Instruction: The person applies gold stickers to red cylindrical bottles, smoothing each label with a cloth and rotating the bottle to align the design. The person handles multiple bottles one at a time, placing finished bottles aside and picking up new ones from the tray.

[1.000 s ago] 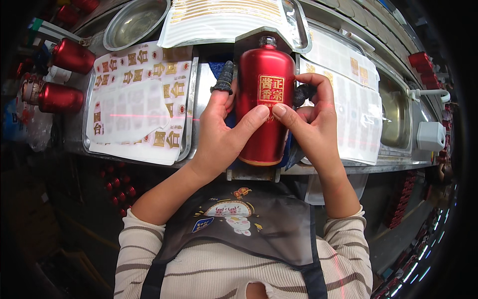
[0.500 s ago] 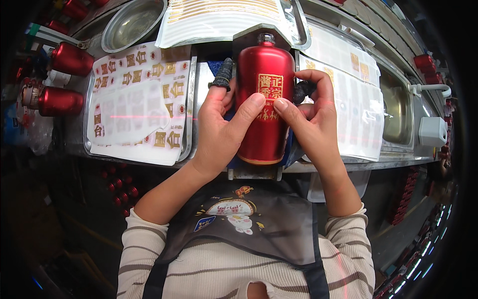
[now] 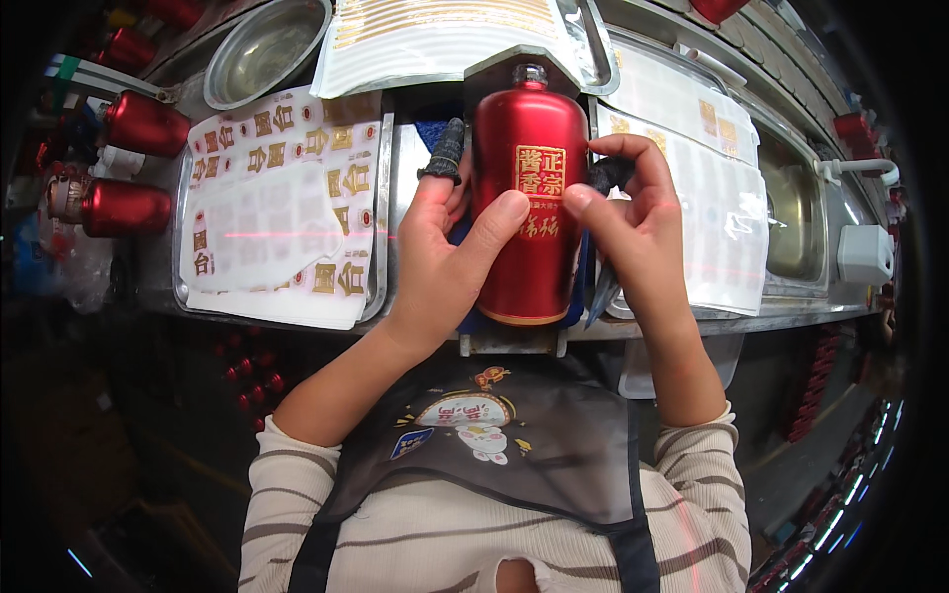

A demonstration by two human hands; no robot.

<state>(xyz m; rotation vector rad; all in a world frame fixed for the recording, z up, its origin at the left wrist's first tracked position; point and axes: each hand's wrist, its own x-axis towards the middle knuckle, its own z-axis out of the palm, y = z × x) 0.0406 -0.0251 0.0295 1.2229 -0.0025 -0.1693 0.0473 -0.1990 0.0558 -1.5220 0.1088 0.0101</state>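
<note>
A glossy red bottle [image 3: 529, 252] lies on its back with its neck away from me, a gold square label and gold script on its front. My left hand [image 3: 445, 237] grips its left side, thumb on the front beside the script; a black ribbed cover sits on one finger. At the bottle's right edge is my right hand [image 3: 638, 217], fingers curled, index fingertip touching the side and thumb next to the lettering. A dark cover shows on a right finger too. From under that palm juts a pointed grey tool [image 3: 602, 295], its other end hidden.
Gold-printed sticker sheets [image 3: 267, 232] lie in a metal tray on the left; more sheets [image 3: 727, 222] are at the right, beside a metal basin [image 3: 796, 232]. Red bottles [image 3: 127, 208] stand far left. A metal bowl [image 3: 267, 59] and striped sheets [image 3: 445, 44] are at the back.
My right thumb has lifted off the label toward the bottle's right edge. The gold script is more exposed, and the pointed grey tool shows more below my right hand. My left hand keeps its hold.
</note>
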